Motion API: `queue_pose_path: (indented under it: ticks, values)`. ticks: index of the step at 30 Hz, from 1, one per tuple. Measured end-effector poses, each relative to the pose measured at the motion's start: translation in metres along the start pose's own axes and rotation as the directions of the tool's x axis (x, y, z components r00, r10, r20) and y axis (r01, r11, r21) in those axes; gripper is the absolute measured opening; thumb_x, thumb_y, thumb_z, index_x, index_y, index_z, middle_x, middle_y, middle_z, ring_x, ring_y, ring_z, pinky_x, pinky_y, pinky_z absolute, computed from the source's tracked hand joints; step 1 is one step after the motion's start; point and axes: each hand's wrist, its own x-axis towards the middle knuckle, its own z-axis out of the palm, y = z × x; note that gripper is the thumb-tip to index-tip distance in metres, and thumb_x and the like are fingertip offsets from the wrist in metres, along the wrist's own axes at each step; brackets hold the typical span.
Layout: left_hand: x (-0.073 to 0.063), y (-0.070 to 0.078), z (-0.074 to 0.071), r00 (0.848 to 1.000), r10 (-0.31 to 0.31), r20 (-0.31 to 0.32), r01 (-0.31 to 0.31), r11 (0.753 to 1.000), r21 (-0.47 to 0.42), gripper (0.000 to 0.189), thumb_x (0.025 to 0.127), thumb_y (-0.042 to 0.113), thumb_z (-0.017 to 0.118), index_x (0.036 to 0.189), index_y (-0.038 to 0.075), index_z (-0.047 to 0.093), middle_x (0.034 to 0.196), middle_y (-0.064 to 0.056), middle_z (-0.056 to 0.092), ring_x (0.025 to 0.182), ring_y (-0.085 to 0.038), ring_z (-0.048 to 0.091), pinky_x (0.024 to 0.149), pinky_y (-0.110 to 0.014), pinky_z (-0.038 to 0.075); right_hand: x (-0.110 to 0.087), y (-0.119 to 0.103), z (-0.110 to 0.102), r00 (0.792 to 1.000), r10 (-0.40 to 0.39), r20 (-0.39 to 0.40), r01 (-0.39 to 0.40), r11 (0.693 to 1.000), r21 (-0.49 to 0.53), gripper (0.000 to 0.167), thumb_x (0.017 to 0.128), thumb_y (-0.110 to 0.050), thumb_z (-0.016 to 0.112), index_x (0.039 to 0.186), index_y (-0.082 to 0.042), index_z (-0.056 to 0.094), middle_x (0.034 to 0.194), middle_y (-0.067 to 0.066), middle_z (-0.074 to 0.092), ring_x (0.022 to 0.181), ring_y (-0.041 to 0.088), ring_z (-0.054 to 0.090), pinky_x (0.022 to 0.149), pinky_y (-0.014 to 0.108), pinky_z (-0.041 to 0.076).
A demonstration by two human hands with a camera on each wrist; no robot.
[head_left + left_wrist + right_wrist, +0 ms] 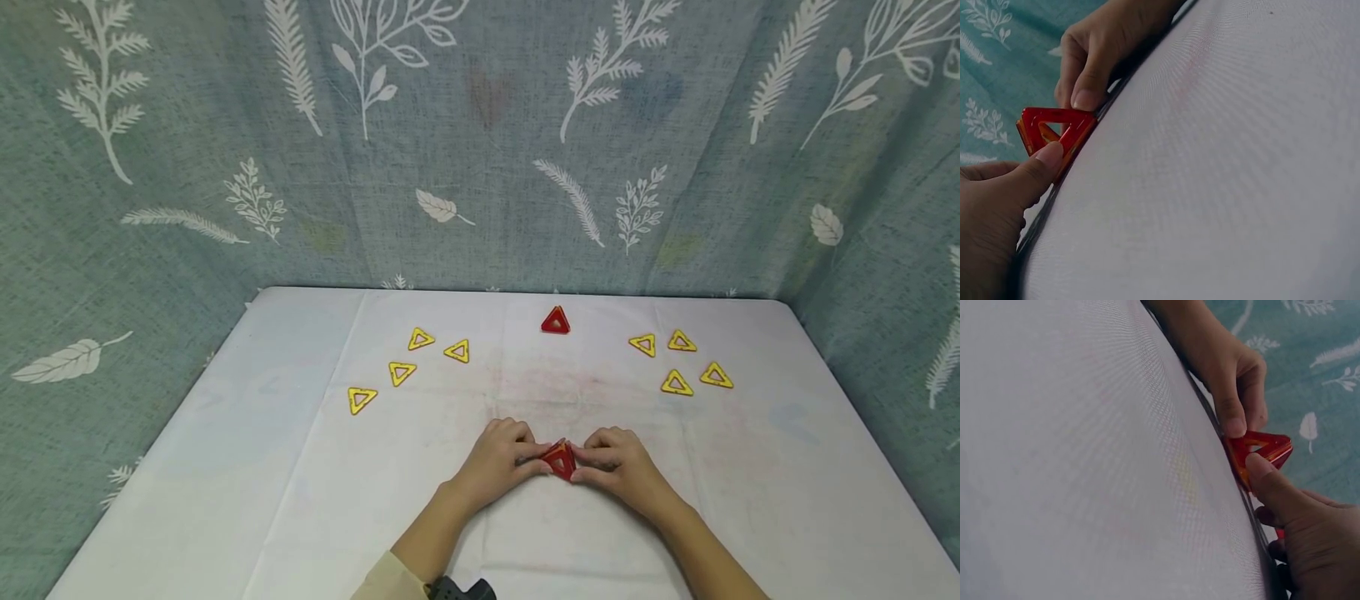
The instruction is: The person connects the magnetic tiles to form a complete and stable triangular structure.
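Both hands meet at a small red pyramid of triangular frames (558,472) near the front middle of the white table. In the left wrist view, the red pyramid (1077,117) shows an open triangular face and orange-tinted edges. My left hand (498,462) pinches its left side, with the thumb (1044,164) on the near face. My right hand (624,467) pinches the opposite side between thumb and fingers. From the right wrist view, the pyramid (1277,447) sits between both thumbs. Part of it is hidden behind the fingers.
A second red pyramid (556,326) stands at the back middle. Several yellow triangular frames lie at the back left, such as one yellow triangle (352,403), and several at the back right, including another yellow triangle (667,387). A leaf-patterned curtain (480,208) borders the table.
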Motion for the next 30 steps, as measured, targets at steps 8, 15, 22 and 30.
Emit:
queue_pose_path:
  ticks: [8, 15, 22, 30]
  values:
    - [0.002, 0.001, 0.0, 1.0, -0.019, -0.013, 0.019, 1.0, -0.005, 0.033, 0.078, 0.04, 0.073, 0.101, 0.016, 0.076, 0.08, 0.01, 0.054, 0.073, -0.005, 0.044, 0.074, -0.024, 0.037, 0.002, -0.001, -0.001, 1.0, -0.028, 0.005, 0.028, 0.996, -0.086, 0.04, 0.061, -0.022, 0.086, 0.096, -0.006, 0.076, 0.082, -0.012, 0.058, 0.071, 0.001, 0.043, 0.067, 0.02, 0.032]
    - [0.003, 0.001, 0.003, 0.999, -0.026, -0.028, 0.026, 1.0, 0.004, 0.03, 0.079, 0.037, 0.073, 0.099, 0.015, 0.076, 0.08, 0.009, 0.054, 0.074, -0.007, 0.046, 0.073, -0.025, 0.038, 0.002, -0.001, 0.001, 0.996, -0.086, -0.013, 0.081, 0.975, -0.206, 0.033, 0.066, -0.025, 0.083, 0.094, -0.008, 0.077, 0.08, -0.013, 0.055, 0.07, 0.001, 0.042, 0.066, 0.019, 0.031]
    - [0.003, 0.002, 0.006, 0.993, -0.101, -0.057, 0.101, 0.995, -0.01, 0.03, 0.077, 0.036, 0.075, 0.098, 0.014, 0.076, 0.079, 0.009, 0.055, 0.072, -0.007, 0.046, 0.07, -0.023, 0.036, 0.002, -0.002, 0.005, 0.994, -0.103, -0.04, 0.087, 0.953, -0.289, 0.036, 0.072, -0.027, 0.079, 0.1, -0.005, 0.075, 0.075, -0.01, 0.053, 0.066, 0.002, 0.042, 0.064, 0.021, 0.033]
    - [0.006, 0.005, 0.005, 0.975, -0.222, -0.025, 0.22, 0.974, -0.059, 0.031, 0.079, 0.034, 0.074, 0.102, 0.013, 0.075, 0.079, 0.008, 0.056, 0.073, -0.008, 0.046, 0.072, -0.026, 0.035, 0.006, -0.008, 0.01, 0.993, -0.023, -0.113, -0.016, 0.94, -0.34, 0.03, 0.065, -0.015, 0.084, 0.092, -0.006, 0.076, 0.071, -0.008, 0.054, 0.063, 0.003, 0.041, 0.061, 0.022, 0.034]
